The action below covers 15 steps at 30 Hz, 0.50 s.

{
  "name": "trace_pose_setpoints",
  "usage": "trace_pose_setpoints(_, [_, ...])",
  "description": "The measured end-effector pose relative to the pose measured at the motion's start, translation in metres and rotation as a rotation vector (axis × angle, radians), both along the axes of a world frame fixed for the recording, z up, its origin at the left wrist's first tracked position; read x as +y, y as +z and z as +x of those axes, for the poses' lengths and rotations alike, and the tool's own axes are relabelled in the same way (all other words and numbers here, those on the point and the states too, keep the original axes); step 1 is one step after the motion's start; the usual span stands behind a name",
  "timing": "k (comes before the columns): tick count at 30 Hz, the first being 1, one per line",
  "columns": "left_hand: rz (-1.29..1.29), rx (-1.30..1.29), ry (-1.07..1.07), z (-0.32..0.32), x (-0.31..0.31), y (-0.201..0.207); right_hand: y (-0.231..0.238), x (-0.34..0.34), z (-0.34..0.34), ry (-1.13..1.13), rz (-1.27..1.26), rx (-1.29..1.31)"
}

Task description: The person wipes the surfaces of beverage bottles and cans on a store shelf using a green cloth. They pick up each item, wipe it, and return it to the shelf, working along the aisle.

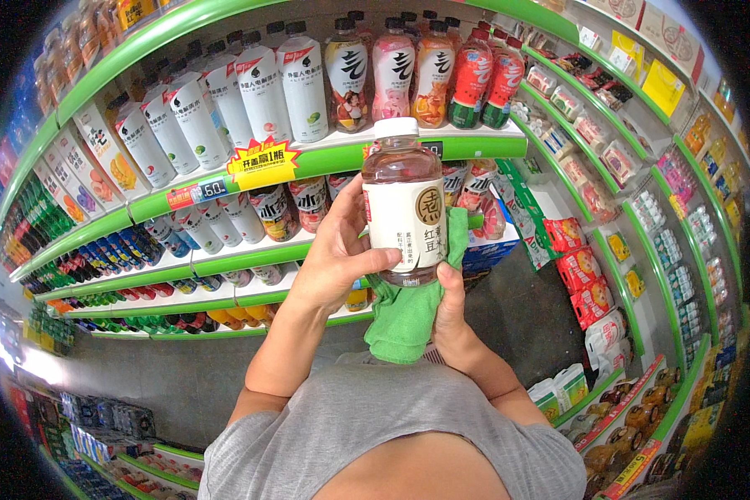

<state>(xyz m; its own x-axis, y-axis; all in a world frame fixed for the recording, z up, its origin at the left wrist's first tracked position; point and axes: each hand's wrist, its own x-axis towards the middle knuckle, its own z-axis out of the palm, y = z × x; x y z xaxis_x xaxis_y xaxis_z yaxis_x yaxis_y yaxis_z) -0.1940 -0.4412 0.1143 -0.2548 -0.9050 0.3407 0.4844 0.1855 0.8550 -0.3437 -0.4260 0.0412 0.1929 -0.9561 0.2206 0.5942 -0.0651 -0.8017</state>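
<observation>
A drink bottle (pixel 404 204) with a white cap, reddish-brown liquid and a cream label is held upright in front of me. My left hand (pixel 339 250) wraps round its left side, the thumb lying across the lower label. A green cloth (pixel 404 321) hangs below and behind the bottle, and part of it shows along the bottle's right side. My right hand (pixel 450 304) grips this cloth near the bottle's base, thumb up; its other fingers are hidden behind the cloth.
Ahead stands a green-edged shelf (pixel 325 152) with rows of white bottles (pixel 306 87) and colourful bottles (pixel 393 71). A yellow promotion tag (pixel 262 162) sticks out from its edge. At right, more shelves hold red packages (pixel 581 271) and small goods. Grey floor (pixel 183 367) shows below.
</observation>
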Motion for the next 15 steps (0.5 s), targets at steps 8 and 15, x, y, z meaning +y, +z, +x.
trace_pose_setpoints(8, [0.023,0.005,0.009,-0.0023,-0.0002,0.0006,-0.0074,-0.0015,-0.0020,0.026,0.033,-0.017])
trace_pose_setpoints(15, [0.027,-0.007,0.061,-0.0070,-0.0075,-0.0088,-0.0082,-0.0046,-0.0060,0.046,0.071,-0.034])
